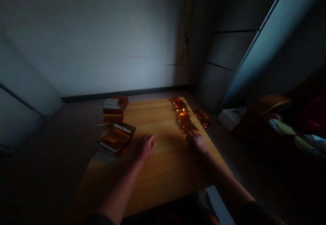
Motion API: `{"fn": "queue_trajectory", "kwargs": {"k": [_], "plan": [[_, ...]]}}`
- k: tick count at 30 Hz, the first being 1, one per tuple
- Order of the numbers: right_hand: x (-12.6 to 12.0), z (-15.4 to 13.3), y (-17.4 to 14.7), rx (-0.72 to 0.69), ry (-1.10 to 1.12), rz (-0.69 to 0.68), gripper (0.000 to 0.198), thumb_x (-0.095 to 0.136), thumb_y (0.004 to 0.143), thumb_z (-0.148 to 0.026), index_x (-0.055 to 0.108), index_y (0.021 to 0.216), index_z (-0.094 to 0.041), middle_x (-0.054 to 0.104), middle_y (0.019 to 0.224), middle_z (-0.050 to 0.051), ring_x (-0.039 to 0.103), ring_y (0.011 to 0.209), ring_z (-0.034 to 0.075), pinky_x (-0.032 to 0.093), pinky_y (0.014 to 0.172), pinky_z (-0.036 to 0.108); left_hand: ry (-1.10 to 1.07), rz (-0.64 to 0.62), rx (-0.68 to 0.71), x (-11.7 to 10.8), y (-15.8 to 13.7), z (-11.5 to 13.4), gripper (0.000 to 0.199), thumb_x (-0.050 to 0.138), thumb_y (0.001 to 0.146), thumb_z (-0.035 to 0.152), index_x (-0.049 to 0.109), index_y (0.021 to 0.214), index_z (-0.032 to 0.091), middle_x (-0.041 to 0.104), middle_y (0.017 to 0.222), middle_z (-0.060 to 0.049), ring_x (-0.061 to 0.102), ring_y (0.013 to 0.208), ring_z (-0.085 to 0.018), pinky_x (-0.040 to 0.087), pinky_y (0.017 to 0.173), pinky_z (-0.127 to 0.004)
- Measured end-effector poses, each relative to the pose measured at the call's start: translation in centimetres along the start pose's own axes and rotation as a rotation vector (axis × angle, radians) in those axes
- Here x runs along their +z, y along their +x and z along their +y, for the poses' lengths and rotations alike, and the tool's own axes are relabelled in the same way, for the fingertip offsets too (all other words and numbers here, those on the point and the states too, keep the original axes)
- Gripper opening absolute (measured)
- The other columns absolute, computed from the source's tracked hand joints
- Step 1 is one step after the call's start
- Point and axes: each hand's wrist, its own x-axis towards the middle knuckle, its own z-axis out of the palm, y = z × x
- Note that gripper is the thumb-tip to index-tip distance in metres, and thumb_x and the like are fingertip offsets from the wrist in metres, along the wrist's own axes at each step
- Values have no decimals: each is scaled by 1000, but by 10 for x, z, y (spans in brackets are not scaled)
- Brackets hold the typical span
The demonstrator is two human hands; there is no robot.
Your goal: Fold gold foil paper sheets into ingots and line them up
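My left hand is loosely curled just above the wooden table, with nothing visible in its fingers. To its left lies a curved stack of orange-gold foil paper sheets with white edges. My right hand is at the near end of a long row of folded shiny foil paper pieces. Its fingers are bent onto the last folded foil piece, and their tips are partly hidden in the dim light.
A second foil paper stack lies at the table's far left corner. Beyond the right edge, a round heap of shiny foil pieces sits lower down. A white box and a wooden chair with cloth are on the right. Behind stands a pale wall.
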Motion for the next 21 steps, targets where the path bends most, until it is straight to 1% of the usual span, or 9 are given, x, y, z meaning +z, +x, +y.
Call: {"fn": "queue_trajectory", "kwargs": {"k": [3,5,7,10,12,14,16,18,21], "plan": [[5,-35,6,-151,75,-43,25,42,88,-17,63,101,-21,63,91,5,55,70,14,35,60,23,59,41,-12,1,1,2,27,47,79,12,66,97,20,64,95,-6,58,93,-19,48,85,-30],[9,-57,14,-222,110,-85,25,41,90,-19,63,101,-22,62,90,4,55,71,14,35,60,22,108,64,-6,-2,2,3,24,47,82,14,67,92,20,65,92,-7,58,92,-19,47,84,-29],[14,-73,25,-246,134,-103,23,42,91,-22,63,100,-22,61,94,5,55,77,14,37,62,22,176,95,-13,-11,5,2,22,46,85,19,68,88,20,65,91,-7,58,90,-19,47,82,-30],[22,-87,40,-237,129,-136,23,41,92,-20,63,99,-21,60,99,7,55,85,16,39,65,23,293,134,-113,-34,10,-5,27,42,88,28,68,83,20,63,89,-8,57,85,-19,46,78,-29],[28,-91,47,-212,120,-143,24,41,92,-19,63,100,-21,60,101,7,54,89,17,39,66,23,375,100,-244,-54,13,-14,30,43,88,34,67,79,19,62,87,-8,58,84,-20,46,76,-30],[35,-91,51,-185,115,-133,25,40,93,-19,63,100,-21,60,101,8,53,91,17,40,67,23,452,15,-355,-73,15,-23,31,47,84,41,67,78,18,62,90,-9,58,89,-25,46,76,-33],[40,-91,51,-166,116,-112,25,39,93,-19,64,99,-21,60,101,7,53,92,18,40,69,24,486,-91,-495,-86,15,-30,35,50,81,46,68,82,16,62,98,-13,59,89,-28,46,75,-37],[42,-91,51,-153,118,-100,26,39,93,-18,64,97,-20,61,100,7,53,91,17,40,69,24,497,-122,-574,-93,15,-36,40,50,79,49,68,87,15,63,100,-16,60,93,-30,47,77,-40],[42,-92,50,-136,114,-108,26,38,94,-19,64,96,-21,61,98,6,53,86,16,40,68,24,462,-145,-620,-92,14,-43,42,51,77,51,68,86,14,66,98,-19,62,92,-32,48,77,-42]]}}
